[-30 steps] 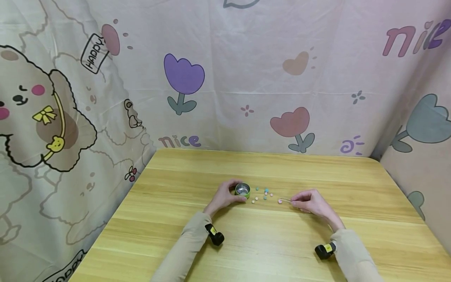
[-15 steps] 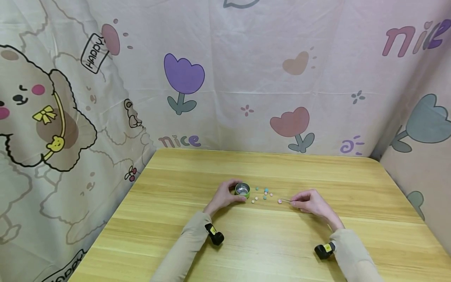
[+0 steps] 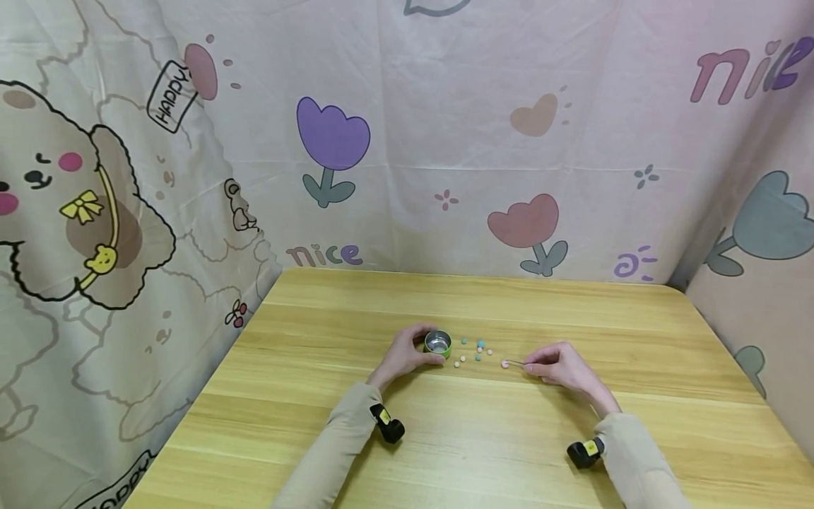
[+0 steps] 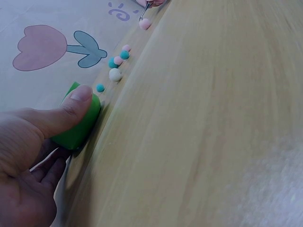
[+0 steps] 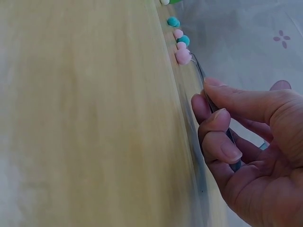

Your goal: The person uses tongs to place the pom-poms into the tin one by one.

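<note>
My left hand grips a small round tin with a green outside and a bare metal inside. The tin stands upright on the table, thumb on its near side. On the right, my hand holds thin bent-tip tweezers between thumb and fingers. Their tips meet the side of a pink pom-pom lying on the wood; whether they pinch it I cannot tell. Between the hands lie several smaller pom-poms, among them a blue one, a teal one and a white one.
The wooden table reaches back to a printed cloth hanging behind it. More printed cloth covers the left and right sides. A black wrist camera sits on the left sleeve, another camera on the right.
</note>
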Motion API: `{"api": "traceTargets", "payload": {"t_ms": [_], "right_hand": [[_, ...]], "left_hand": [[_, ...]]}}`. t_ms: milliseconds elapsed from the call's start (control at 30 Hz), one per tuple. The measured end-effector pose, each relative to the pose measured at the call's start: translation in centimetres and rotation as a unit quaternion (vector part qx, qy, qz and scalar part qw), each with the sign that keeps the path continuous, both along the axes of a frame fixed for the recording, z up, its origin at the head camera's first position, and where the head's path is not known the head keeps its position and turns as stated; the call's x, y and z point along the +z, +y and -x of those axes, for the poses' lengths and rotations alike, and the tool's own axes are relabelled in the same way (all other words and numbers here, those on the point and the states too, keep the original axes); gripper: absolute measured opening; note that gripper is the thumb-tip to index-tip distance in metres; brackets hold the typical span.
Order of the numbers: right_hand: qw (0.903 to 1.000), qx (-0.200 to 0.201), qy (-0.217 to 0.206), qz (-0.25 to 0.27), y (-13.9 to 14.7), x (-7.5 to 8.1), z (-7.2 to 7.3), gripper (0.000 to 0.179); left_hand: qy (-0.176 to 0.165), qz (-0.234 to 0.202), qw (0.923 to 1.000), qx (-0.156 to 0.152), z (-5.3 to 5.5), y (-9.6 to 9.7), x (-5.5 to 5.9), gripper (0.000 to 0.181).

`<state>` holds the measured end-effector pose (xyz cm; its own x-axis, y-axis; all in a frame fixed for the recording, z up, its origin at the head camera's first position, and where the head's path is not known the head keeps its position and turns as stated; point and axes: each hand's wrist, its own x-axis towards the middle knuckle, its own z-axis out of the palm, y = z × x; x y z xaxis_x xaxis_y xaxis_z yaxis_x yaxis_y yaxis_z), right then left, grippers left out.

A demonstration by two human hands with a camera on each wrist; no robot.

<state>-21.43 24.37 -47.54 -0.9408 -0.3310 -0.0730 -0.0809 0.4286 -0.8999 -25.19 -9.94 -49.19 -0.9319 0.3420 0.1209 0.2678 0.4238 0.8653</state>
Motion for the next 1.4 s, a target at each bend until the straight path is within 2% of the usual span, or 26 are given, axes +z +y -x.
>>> {"api": "traceTargets", "payload": {"t_ms": [567,1400], "right_hand": [[0.9996,-0.008,0.018,-0.020,0.2,-0.3,0.1,0.023],[0.9986,-0.052,0.004,0.012,-1.1,0.1,-0.1,0.030]], "left_hand": [[-0.011,0.000,0.9999,0.000,0.1,0.0,-0.1,0.063],[-0.014,-0.001,0.9999,0.004,0.2,0.0,-0.2,0.064]]}}
